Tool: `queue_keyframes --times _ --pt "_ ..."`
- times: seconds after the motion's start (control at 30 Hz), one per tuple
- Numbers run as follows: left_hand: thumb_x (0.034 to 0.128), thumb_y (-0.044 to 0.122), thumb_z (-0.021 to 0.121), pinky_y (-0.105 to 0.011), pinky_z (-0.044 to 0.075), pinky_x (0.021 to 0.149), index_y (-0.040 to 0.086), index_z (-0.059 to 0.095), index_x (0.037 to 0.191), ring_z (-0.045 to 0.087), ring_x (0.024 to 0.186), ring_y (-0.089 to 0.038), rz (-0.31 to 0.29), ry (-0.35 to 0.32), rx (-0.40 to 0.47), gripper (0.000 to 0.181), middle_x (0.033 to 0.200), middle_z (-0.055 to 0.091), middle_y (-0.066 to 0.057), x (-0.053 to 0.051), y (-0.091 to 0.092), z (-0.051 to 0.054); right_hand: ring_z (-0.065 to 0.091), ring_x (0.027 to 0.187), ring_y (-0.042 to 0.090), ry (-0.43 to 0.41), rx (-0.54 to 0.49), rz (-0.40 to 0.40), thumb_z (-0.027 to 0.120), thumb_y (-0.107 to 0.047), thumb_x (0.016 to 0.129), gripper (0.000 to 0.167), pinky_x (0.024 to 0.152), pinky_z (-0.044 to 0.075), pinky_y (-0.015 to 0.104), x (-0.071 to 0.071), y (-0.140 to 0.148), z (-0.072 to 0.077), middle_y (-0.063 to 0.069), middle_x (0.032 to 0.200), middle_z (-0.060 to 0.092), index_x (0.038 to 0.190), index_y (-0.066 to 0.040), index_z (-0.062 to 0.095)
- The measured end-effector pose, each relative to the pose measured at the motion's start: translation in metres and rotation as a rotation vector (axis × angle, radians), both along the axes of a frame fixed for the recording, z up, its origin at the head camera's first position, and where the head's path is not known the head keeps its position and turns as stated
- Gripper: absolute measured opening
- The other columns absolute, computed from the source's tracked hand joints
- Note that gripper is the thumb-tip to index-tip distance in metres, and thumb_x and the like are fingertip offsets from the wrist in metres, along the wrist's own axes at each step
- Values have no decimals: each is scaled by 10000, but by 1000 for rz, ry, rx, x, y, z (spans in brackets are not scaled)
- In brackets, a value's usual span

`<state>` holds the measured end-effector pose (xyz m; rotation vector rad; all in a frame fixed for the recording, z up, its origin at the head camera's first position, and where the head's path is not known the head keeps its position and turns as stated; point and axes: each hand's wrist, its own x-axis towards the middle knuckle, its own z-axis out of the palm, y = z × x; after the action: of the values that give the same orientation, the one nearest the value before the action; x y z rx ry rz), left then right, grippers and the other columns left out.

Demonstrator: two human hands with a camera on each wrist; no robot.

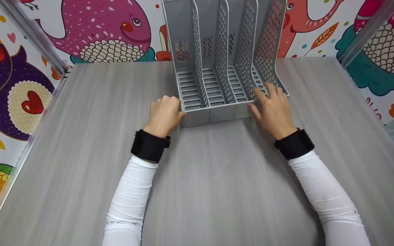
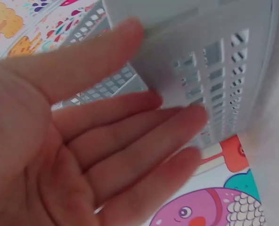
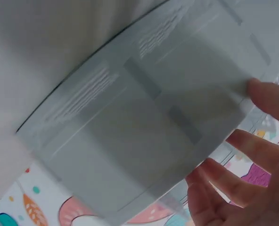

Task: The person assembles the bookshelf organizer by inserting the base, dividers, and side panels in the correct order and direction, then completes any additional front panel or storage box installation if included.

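Observation:
A grey file organizer (image 1: 214, 118) with upright perforated dividers stands at the back of the table, its low front wall facing me. At its front left corner is my left hand (image 1: 163, 116). In the left wrist view that hand (image 2: 97, 141) has its fingers extended along the slotted side wall, the thumb by the front corner. My right hand (image 1: 275, 111) is at the front right corner, thumb by the front wall and loosely bent fingers over the rim. In the right wrist view its fingertips lie along the edge of the plain front panel (image 3: 116, 146).
The grey wood-look table (image 1: 217, 191) extends around the organizer. Printed cartoon-animal panels (image 1: 108, 30) close off the back and both sides, with metal posts (image 1: 371, 32) at the corners. Black bands (image 1: 150, 146) circle both wrists over white sleeves.

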<state>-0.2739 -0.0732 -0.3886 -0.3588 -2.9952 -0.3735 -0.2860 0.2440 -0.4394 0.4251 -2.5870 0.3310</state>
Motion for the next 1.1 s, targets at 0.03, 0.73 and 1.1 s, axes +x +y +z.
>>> queue_keyframes --times 0.03,0.73,1.1 --pt "883 222 773 -519 597 700 -10 747 935 730 831 -399 15 26 -3 239 925 757 -200 -1 0 -2 481 1256 498 -27 -6 -9 677 -333 955 504 967 430 614 -1 3 0 301 1439 478 1370 -59 598" --pt "979 56 514 -544 596 767 -81 401 1481 710 974 -434 24 -19 -16 533 1473 533 -210 -20 1 -28 147 1524 493 -260 -113 -17 476 -263 1064 489 1168 239 694 -34 28 -15 331 1620 196 1547 -242 400" --pt "995 149 552 -535 585 832 -50 278 1548 689 1027 -426 4 -93 65 649 1610 335 -195 -23 2 -33 104 1529 494 -287 -112 19 456 -205 1061 522 1182 207 690 -46 34 -13 317 1634 156 1572 -196 345"
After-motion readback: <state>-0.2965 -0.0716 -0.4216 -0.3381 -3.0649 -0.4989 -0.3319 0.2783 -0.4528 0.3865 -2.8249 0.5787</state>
